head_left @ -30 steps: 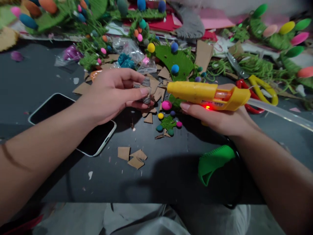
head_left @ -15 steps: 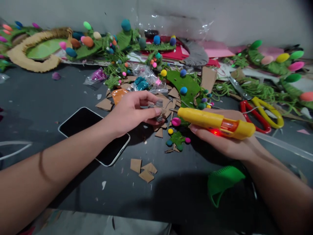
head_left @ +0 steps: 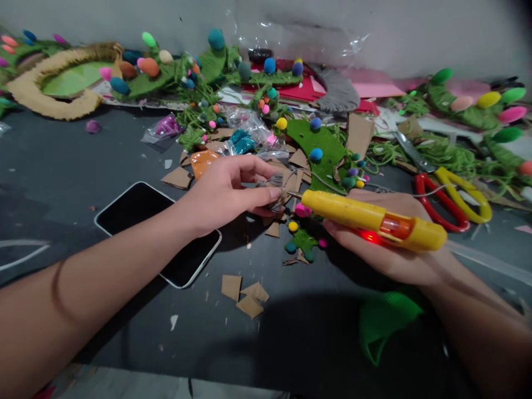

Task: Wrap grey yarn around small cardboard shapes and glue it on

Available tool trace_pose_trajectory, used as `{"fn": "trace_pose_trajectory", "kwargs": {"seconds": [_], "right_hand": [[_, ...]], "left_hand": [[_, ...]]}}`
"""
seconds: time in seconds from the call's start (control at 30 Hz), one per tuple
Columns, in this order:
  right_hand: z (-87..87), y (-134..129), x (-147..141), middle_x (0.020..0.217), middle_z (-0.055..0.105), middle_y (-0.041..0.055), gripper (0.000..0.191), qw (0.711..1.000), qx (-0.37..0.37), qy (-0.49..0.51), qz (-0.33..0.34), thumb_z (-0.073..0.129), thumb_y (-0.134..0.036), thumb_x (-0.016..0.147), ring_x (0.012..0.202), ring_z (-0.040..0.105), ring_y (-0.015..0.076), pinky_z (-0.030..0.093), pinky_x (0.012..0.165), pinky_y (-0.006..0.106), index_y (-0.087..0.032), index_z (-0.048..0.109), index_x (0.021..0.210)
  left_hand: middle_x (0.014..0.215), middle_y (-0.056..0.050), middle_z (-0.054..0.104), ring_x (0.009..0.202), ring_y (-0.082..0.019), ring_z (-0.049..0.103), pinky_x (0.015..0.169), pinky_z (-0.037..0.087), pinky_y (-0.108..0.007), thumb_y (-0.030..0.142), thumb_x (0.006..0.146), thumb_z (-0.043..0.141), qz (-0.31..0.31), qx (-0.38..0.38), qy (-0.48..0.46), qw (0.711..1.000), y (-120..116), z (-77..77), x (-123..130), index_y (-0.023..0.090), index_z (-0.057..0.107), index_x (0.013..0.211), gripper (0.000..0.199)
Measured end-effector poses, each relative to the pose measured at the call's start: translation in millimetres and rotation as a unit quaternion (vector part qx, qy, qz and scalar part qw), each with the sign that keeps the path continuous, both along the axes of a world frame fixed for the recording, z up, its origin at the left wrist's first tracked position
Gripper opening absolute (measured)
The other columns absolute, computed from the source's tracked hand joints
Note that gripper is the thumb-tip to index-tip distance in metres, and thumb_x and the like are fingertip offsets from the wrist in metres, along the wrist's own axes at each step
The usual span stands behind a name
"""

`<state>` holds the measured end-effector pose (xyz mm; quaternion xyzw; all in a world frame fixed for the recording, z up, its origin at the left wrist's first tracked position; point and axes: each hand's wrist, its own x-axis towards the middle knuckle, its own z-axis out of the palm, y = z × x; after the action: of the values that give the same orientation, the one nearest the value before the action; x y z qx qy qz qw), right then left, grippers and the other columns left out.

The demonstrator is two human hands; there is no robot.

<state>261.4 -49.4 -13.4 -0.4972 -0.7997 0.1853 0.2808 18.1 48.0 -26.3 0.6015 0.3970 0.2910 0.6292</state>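
Cardboard scraps (head_left: 231, 287) are scattered nearest; phone (head_left: 128, 209) is crossed by left forearm (head_left: 103, 269). Grey yarn-wrapped piece (head_left: 277, 179) is pinched by left hand (head_left: 226, 193), thumb to fingers — yellow glue gun (head_left: 344, 211) is gripped in right hand (head_left: 380, 257), nozzle (head_left: 295, 194) held at the piece. Scissors (head_left: 443, 199) are laid beyond, at right.

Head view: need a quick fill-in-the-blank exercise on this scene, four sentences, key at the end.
1. The right hand holds a glue gun with a ____ body.
2. The left hand holds a small ____ yarn-wrapped piece.
3. The scissors have handles in yellow and ____.
4. The phone is partly hidden by the ____ forearm.

Missing words: yellow; gray; red; left.
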Motion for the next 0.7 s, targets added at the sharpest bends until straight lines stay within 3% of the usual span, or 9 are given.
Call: {"fn": "trace_pose_trajectory", "kwargs": {"seconds": [0.47,0.7], "right_hand": [[-1.5,0.8,1.2,0.081,0.078,0.0004,0.011,0.999,0.023,-0.025,-0.002,0.067,-0.023,0.087,0.074,0.073,0.0224,0.054,0.065,0.035,-0.027,0.072,0.078],[-3.0,-0.3,-1.0,0.079,0.077,0.0031,0.019,0.998,0.033,-0.044,-0.018,0.065,-0.026,0.09,0.072,0.072,0.0229,0.054,0.066,0.036,-0.025,0.071,0.072]], "left_hand": [[0.084,-0.001,0.07,0.066,-0.014,0.073,0.063,0.066,-0.025,0.02,0.077,0.083,0.003,-0.017,-0.012,1.0,-0.4,-0.2,-0.7,0.017,0.07,0.097,0.024],[0.081,-0.001,0.069,0.068,-0.015,0.073,0.065,0.066,-0.027,0.022,0.077,0.083,0.003,-0.022,-0.012,1.0,0.3,1.2,-0.1,0.017,0.068,0.097,0.026]]}}
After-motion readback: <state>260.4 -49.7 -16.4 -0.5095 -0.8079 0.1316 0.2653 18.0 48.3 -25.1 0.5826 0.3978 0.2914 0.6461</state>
